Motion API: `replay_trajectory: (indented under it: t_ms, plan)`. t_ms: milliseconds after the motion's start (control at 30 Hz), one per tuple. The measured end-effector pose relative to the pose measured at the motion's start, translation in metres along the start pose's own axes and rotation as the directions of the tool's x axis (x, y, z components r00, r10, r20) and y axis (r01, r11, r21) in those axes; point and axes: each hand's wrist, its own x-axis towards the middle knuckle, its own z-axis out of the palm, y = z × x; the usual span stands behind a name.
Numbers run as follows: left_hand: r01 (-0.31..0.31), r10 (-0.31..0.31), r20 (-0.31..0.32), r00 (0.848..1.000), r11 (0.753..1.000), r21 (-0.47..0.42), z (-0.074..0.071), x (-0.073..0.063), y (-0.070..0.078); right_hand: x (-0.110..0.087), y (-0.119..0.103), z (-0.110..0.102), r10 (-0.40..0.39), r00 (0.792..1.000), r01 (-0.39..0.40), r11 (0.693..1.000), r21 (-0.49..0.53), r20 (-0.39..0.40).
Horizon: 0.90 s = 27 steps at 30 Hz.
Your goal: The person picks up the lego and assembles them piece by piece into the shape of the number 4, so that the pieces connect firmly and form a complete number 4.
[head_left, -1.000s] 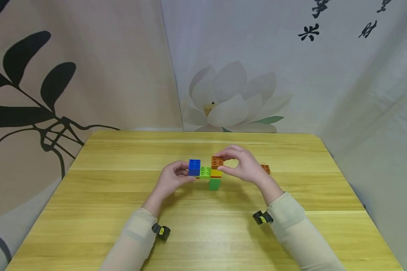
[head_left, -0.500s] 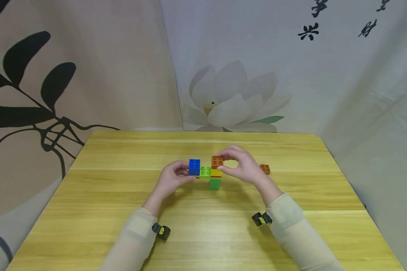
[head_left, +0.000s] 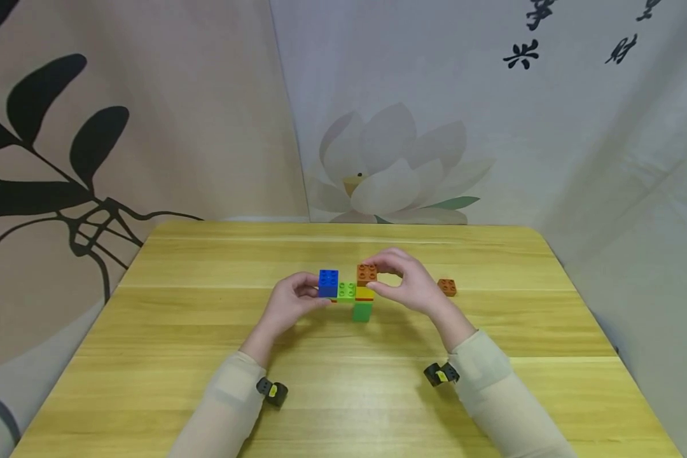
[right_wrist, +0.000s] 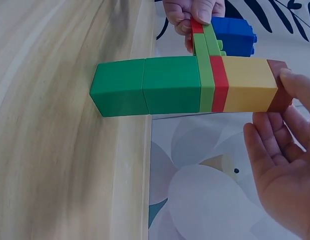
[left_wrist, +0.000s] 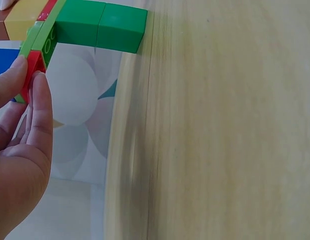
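Note:
A toy brick structure stands on the table, with two stacked green bricks (right_wrist: pixel 144 87) as its base. Across them lies a light green plate (head_left: pixel 346 291), carrying a thin red piece (right_wrist: pixel 219 84), a yellow brick (right_wrist: pixel 250 84) and a brown brick (head_left: pixel 367 274) at the right. My right hand (head_left: pixel 406 280) pinches that brown brick between thumb and fingers. At the plate's left end sits a blue brick (head_left: pixel 328 283), with a small red brick (left_wrist: pixel 34 70) underneath. My left hand (head_left: pixel 292 296) pinches this red brick, thumb at the near side and fingers behind.
A loose brown brick (head_left: pixel 447 287) lies on the wooden table (head_left: pixel 343 394), right of the right hand. Behind the table's far edge hangs a printed cloth (head_left: pixel 217 114) with leaves and a lotus.
My right hand and forearm have shifted slightly, uncovering more of the loose brown brick. The left hand and the structure look unmoved.

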Motion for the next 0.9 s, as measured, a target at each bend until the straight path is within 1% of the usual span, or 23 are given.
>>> replay_trajectory:
  t_ms: [167, 267, 433, 900]
  plan:
    - [0.008, -0.008, -0.004, 1.0, 1.0, -0.009, 0.002, 0.011, -0.024, -0.001, -0.001, 0.001, 0.015, 1.0, -0.015, 0.999, 0.035, -0.004]
    - [-0.001, 0.001, -0.007, 1.0, 1.0, -0.017, 0.002, 0.012, -0.029, -0.002, 0.0, 0.001, 0.019, 1.0, -0.019, 0.998, 0.067, -0.002]
    - [-0.005, 0.005, -0.008, 1.0, 1.0, -0.026, 0.001, 0.013, -0.031, -0.009, 0.005, -0.002, 0.037, 0.999, -0.036, 0.995, 0.089, -0.007]
    - [-0.005, 0.004, -0.01, 1.0, 1.0, -0.027, 0.001, 0.012, -0.03, -0.037, 0.031, -0.02, 0.104, 0.994, -0.101, 0.992, 0.079, -0.028]
